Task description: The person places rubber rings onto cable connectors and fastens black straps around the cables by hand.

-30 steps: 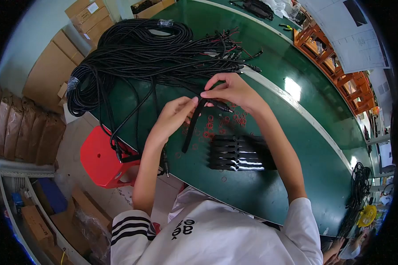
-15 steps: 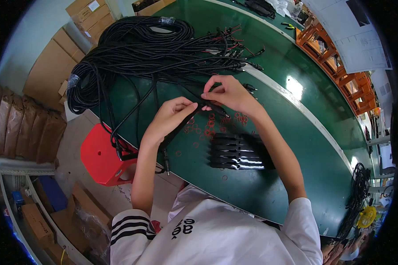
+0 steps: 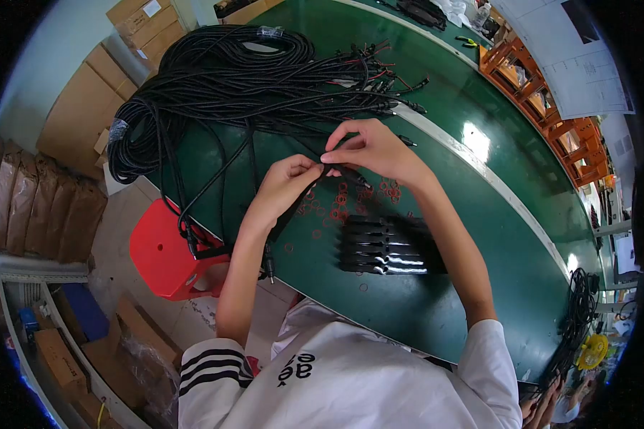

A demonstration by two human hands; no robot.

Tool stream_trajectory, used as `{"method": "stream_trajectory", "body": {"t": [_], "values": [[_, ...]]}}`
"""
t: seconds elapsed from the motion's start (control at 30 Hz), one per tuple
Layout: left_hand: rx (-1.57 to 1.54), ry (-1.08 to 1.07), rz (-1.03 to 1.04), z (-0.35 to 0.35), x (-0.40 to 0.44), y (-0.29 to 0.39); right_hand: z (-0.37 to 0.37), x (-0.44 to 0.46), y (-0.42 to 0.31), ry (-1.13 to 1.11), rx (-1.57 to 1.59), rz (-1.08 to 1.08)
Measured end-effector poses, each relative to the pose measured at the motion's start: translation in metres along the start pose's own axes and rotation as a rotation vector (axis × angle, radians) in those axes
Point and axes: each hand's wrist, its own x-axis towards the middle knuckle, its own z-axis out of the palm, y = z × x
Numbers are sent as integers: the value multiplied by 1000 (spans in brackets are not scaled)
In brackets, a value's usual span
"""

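My left hand is closed in a pinch on a black cable, which hangs down along my forearm. My right hand pinches the same cable, its fingertips almost touching those of the left. The cable's thicker black connector sticks out under my right palm. What lies between the fingertips is too small to make out. Many small orange-red rings are scattered on the green table just below my hands. Nearer my body, a neat row of glossy black parts lies beside my right forearm.
A large coiled bundle of black cables covers the table's far left. Beside the table edge stands a red stool with cables hanging near it. A pale strip crosses the green table. More black cables lie at the right end.
My hands have come closer together, the left moving slightly right and the right slightly left. Both keep their pinch on the cable.
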Motion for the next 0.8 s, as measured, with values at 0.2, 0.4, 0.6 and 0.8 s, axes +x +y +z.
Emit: {"method": "stream_trajectory", "body": {"t": [0.2,0.4,0.6,0.8], "values": [[-45,-18,-23,3,-5,7,-2,-1,-2,-32,61,-1],[-69,48,40,8,-9,3,2,1,2,46,-27,-37],[-22,52,41,7,-8,0,8,-1,-3,115,-123,-37],[-27,46,22,7,-8,-3,12,-2,1,103,-238,-32]]}}
